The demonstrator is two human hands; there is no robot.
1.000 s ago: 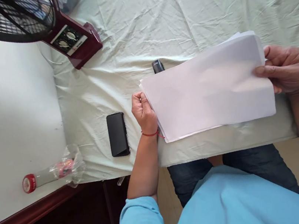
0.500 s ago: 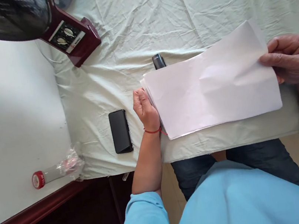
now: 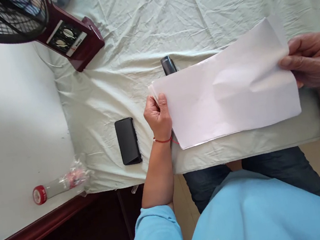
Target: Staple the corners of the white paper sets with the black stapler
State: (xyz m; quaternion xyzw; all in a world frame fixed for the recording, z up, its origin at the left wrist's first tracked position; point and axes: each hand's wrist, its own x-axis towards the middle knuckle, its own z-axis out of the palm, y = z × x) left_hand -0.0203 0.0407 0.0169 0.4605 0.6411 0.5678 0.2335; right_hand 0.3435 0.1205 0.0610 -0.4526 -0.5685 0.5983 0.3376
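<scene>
Two hands hold our white paper stack (image 3: 227, 89) above the bed (image 3: 163, 23): left hand (image 3: 158, 116) pinching its near-phone corner, right hand (image 3: 313, 61) pinching the opposite edge; squaring unfinished.

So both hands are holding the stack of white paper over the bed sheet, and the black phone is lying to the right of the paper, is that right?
Not quite. In the head view the black phone lies to the left of the paper, beside the left hand. The rest holds: the left hand and the right hand grip opposite ends of the stack over the bed sheet.
</scene>
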